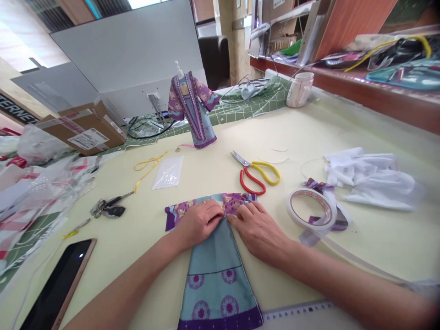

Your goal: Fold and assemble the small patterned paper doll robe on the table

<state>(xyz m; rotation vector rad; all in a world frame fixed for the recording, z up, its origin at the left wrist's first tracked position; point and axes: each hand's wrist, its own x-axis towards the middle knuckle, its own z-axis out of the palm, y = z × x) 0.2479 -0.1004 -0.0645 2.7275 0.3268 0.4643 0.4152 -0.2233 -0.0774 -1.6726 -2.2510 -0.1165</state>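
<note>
A small teal and purple robe (216, 266) lies flat on the table, its flowered sleeves spread to both sides and its purple hem toward me. My left hand (201, 220) rests on the upper part, fingers pinched on the cloth near the neckline. Opposite it, my right hand (254, 227) also pinches the fabric, its fingertips almost meeting the left ones. What exactly lies under the fingertips is hidden. Beyond the hands lie scissors (254, 172) with one red and one yellow handle. A roll of clear tape (292, 211) sits right of my right hand.
A finished-looking little robe (194, 110) stands on a bottle at the back. Keys (110, 208) and a phone (58, 284) lie left, white cloth (374, 178) right, and a ruler (302, 314) in front. A cardboard box (85, 128) and a cup (299, 90) stand farther back.
</note>
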